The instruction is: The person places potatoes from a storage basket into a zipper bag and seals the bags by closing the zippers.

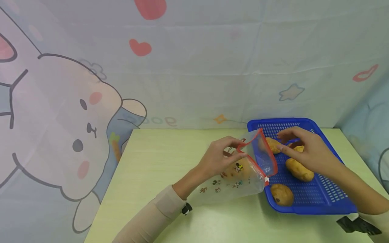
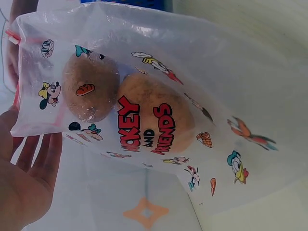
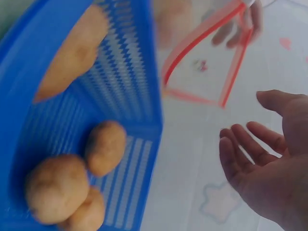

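A clear zip bag [image 1: 237, 184] with a red zipper edge and cartoon prints lies at the middle of the table, its mouth spread towards the basket. My left hand [image 1: 216, 159] pinches the rim of that mouth between thumb and fingers. Through the plastic in the left wrist view, one potato [image 2: 79, 103] and a larger potato [image 2: 168, 103] show inside the bag. My right hand [image 1: 311, 150] hovers over the blue basket [image 1: 313, 210], fingers loosely bent and nothing in them. Several potatoes lie in the basket, among them one potato [image 1: 282, 195] at its near left corner.
The pale green table [image 1: 158, 162] stretches left of the bag. Behind it hangs a printed cloth [image 1: 194, 87] with a cartoon animal and hearts. The basket stands at the table's right side, its left rim beside the bag's mouth.
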A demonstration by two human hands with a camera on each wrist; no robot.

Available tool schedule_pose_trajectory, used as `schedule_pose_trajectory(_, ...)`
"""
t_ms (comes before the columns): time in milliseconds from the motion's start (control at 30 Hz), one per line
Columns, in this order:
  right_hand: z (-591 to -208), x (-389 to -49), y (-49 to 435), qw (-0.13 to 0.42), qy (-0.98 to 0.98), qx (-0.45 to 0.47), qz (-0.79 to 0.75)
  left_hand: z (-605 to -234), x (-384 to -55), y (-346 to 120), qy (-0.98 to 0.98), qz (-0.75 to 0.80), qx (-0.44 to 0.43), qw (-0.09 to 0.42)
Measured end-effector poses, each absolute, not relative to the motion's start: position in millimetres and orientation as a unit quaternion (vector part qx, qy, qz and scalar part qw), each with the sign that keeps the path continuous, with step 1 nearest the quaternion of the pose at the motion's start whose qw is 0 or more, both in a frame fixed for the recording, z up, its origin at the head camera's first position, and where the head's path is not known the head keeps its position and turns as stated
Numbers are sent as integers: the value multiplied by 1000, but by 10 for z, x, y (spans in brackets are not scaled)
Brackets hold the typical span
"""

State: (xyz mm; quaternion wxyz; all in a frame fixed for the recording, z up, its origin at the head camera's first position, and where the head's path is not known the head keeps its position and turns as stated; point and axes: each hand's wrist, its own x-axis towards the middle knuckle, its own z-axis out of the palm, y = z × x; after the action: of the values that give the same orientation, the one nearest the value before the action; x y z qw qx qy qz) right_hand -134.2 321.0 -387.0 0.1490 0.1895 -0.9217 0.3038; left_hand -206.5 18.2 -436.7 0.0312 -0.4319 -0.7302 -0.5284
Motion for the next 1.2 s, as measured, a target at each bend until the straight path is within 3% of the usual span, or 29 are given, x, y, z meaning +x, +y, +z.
schedule_pose_trajectory(533,-4562,-1370,3838,24,-968,115,221,-4396,-2052,162,-738,-523,-426,4)
schedule_pose_trajectory(833,-4694,-1480,3881,76,-968,106,213,-4422,-2059,152,-740,-517,-430,4)
schedule_pose_trajectory(1200,-4850,-1675,3973,95,-973,99,184,-4437,-2061,144,-743,-512,-431,-2)
